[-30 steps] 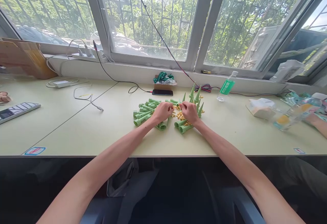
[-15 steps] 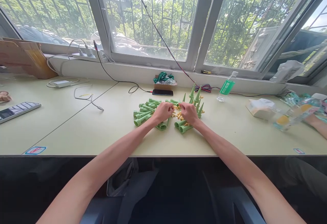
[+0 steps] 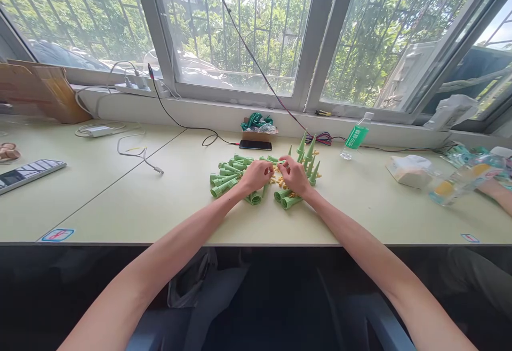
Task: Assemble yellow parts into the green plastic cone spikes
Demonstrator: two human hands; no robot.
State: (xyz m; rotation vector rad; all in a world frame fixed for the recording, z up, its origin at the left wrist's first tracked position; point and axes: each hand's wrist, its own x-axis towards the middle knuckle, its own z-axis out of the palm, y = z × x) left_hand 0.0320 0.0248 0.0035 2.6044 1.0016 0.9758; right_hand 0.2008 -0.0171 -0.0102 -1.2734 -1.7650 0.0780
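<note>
My left hand (image 3: pixel 258 175) is curled closed over the green pieces, its fingertips facing right; anything in them is too small to make out. Opposite it, my right hand (image 3: pixel 295 175) has its fingers partly spread, with nothing visible in them. Small yellow pieces (image 3: pixel 281 182) lie between and under the hands. Left of my left hand, several green hollow cone-like tubes (image 3: pixel 224 183) lie on their sides. Beyond my right hand, several pointed green cones (image 3: pixel 309 152) stand upright, and two green tubes (image 3: pixel 286 199) lie below its wrist.
A phone (image 3: pixel 255 145) lies behind the pieces, before a small box (image 3: pixel 258 129). To the right stand a green-labelled bottle (image 3: pixel 356 136) and a tissue pack (image 3: pixel 410 170). At far right another person's arm is near a clear bottle (image 3: pixel 460 183). A white cable (image 3: pixel 140 154) lies left.
My right hand's fingers have loosened and spread from a closed fist. The left hand stays nearly in place, still curled. The view has shifted very slightly.
</note>
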